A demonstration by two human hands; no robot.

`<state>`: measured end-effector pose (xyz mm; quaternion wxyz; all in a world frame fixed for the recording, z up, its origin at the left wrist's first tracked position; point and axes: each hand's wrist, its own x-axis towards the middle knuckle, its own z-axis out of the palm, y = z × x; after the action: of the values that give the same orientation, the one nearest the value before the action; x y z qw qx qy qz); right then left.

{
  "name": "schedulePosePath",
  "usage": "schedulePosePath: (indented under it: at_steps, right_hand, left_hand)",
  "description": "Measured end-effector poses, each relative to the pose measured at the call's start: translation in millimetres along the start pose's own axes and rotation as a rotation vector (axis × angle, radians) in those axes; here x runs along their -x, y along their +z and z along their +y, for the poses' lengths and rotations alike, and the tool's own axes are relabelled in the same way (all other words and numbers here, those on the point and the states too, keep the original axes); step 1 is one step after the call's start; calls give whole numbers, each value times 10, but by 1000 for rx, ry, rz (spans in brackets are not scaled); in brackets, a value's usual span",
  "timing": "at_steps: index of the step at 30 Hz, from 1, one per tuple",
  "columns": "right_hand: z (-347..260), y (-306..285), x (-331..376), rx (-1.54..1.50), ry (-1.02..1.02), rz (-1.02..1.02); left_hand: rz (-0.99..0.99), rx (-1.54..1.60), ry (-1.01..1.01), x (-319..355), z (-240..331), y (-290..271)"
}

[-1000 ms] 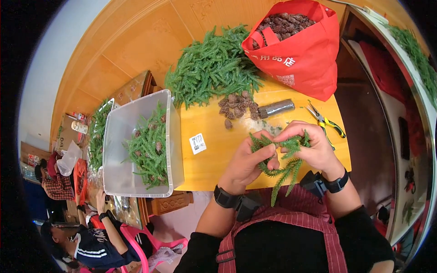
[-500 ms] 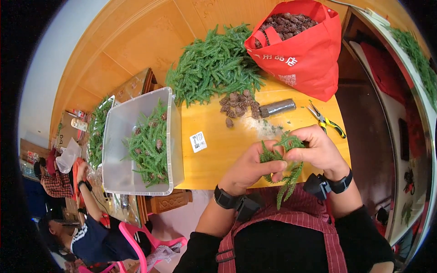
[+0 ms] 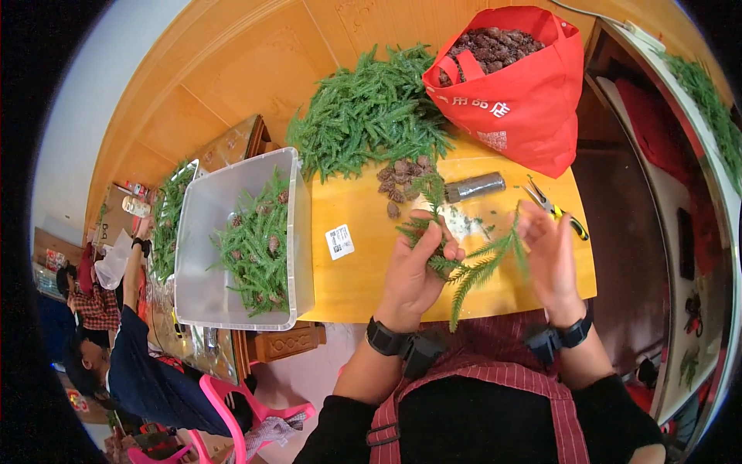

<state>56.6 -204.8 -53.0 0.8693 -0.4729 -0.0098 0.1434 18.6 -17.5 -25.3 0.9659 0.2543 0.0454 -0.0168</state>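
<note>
A green artificial pine sprig [image 3: 475, 271] with several spreading branches is held in my left hand [image 3: 413, 274], its thumb pressed over the stem. My right hand [image 3: 550, 251] is beside the sprig's right-hand branch, fingers stretched out and slightly blurred. Whether its fingertips touch that branch I cannot tell. Beyond my hands, several loose pine cones [image 3: 399, 179] lie on the yellow table [image 3: 340, 286], next to a dark wrapped bundle [image 3: 475, 186] and some pale crumbs. Pliers [image 3: 556, 209] with yellow-and-black handles lie beyond my right hand.
To the left stands a clear plastic bin [image 3: 189, 286] holding pine sprigs with cones. A heap of green sprigs [image 3: 363, 112] and a red bag [image 3: 533, 112] full of pine cones are at the back. A white label [image 3: 338, 241] lies on the table. A co-worker [image 3: 147, 371] sits far left.
My hands have moved apart: the left keeps the sprig, raised a little, while the right has drawn off to the right and opened. The sprig's branches are now spread wider. The co-worker's arm has reached forward.
</note>
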Motion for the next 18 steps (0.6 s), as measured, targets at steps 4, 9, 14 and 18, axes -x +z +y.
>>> schedulePosePath:
  at_steps: [4, 9, 14, 18]
  right_hand:
    - [-30, 237, 145, 233, -2, -106]
    - [-150, 253, 85, 102, -87, -125]
    - [-416, 372, 47, 640, -311, -412]
    - [-520, 498, 79, 539, -122, -454]
  left_hand:
    - [-7, -13, -7, -6, -37, -25]
    - [-71, -26, -34, 1, -49, -5]
    - [-120, -122, -11, 55, -24, -22]
    - [-121, -285, -21, 54, -38, 5]
